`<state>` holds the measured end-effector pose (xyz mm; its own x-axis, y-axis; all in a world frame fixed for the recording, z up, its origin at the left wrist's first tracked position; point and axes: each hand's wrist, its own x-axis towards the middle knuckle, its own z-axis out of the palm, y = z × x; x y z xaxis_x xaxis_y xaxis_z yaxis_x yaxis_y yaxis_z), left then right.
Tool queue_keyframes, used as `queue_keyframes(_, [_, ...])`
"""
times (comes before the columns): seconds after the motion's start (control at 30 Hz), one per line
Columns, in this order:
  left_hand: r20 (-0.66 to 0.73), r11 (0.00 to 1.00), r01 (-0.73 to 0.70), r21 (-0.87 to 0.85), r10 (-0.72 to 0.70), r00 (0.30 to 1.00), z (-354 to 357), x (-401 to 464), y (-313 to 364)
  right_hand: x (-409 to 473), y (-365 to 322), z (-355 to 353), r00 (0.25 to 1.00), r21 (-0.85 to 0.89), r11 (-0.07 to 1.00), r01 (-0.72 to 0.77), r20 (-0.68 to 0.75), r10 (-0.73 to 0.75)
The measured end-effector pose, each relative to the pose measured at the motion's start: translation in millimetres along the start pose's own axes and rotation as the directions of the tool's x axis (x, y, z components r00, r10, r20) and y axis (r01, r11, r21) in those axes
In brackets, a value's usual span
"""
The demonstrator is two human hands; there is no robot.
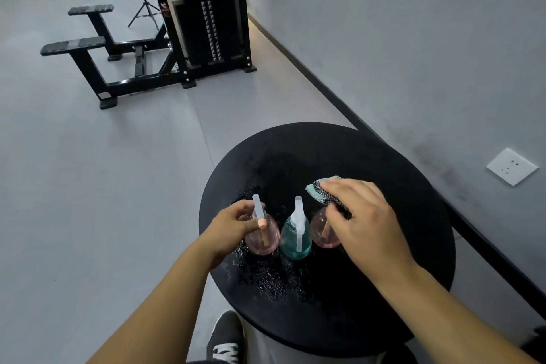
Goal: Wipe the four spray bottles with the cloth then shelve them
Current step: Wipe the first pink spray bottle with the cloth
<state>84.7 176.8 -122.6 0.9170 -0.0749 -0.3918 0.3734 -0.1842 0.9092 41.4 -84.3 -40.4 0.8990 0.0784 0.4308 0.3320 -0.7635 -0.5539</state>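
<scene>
Three spray bottles stand in a row on a round black table [369, 156]. The left pink bottle [260, 241] has a clear spray head, and my left hand [233, 224] grips it at the neck. A teal bottle [295, 238] stands in the middle, untouched. On the right, a pink bottle [322, 230] is partly hidden under my right hand [363, 215], which holds a teal and checkered cloth [325, 189] over the bottle's top. A fourth bottle is not visible.
Water droplets [269, 278] speckle the tabletop in front of the bottles. A grey wall with a socket [511, 167] runs along the right. A black weight machine [204, 26] stands on the grey floor behind. My shoe [226, 340] shows below the table.
</scene>
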Motion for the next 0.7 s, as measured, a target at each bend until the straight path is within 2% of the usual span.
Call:
queue_keyframes(0.1, [-0.141,0.999,-0.033,-0.006,0.032,0.989,4,2,-7,1,1,-3,0.999,-0.002,0.999,-0.032,-0.018,0.032])
queue_keyframes(0.2, [-0.169,1.0,-0.017,-0.022,0.013,0.986,3,0,-7,1,1,-4,0.999,0.004,0.999,-0.034,-0.028,0.034])
queue_keyframes(0.3, [-0.16,1.0,0.001,0.023,0.003,0.987,-1,-2,-5,1,2,-5,0.999,0.004,1.0,-0.024,-0.039,0.024])
queue_keyframes(0.43, [0.04,0.991,-0.086,0.105,0.082,0.996,-3,-7,-2,0,3,-7,0.999,0.007,1.0,-0.025,-0.047,0.026])
queue_keyframes(0.47, [0.035,0.986,-0.109,0.125,0.105,0.994,-2,-7,-3,1,3,-7,0.999,0.008,1.0,-0.025,-0.048,0.025])
queue_keyframes(0.6, [-0.17,0.973,-0.125,0.194,0.159,0.973,5,-7,-4,0,1,-9,0.998,0.009,1.0,-0.026,-0.049,0.026])
queue_keyframes(0.7, [-0.103,0.936,-0.166,0.311,0.207,0.973,8,-11,-4,0,1,-9,0.999,0.008,0.999,-0.031,-0.039,0.032])
